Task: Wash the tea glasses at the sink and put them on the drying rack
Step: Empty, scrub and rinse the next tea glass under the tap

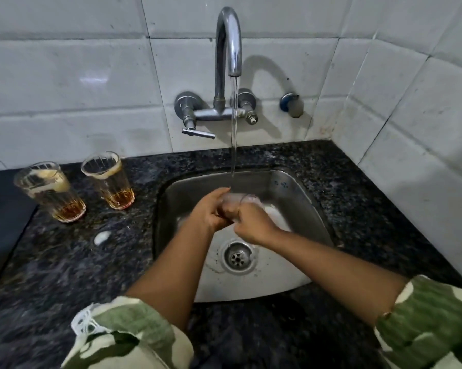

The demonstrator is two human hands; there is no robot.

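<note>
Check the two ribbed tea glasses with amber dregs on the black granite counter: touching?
Apart. The head view shows dark counter between the left tea glass and the right tea glass.

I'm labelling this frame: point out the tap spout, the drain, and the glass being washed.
Tap spout (228,35): head view, on the curved metal neck.
Drain (237,257): head view, on the strainer's middle.
Glass (233,199): head view, on the clear wall between the hands.
</note>
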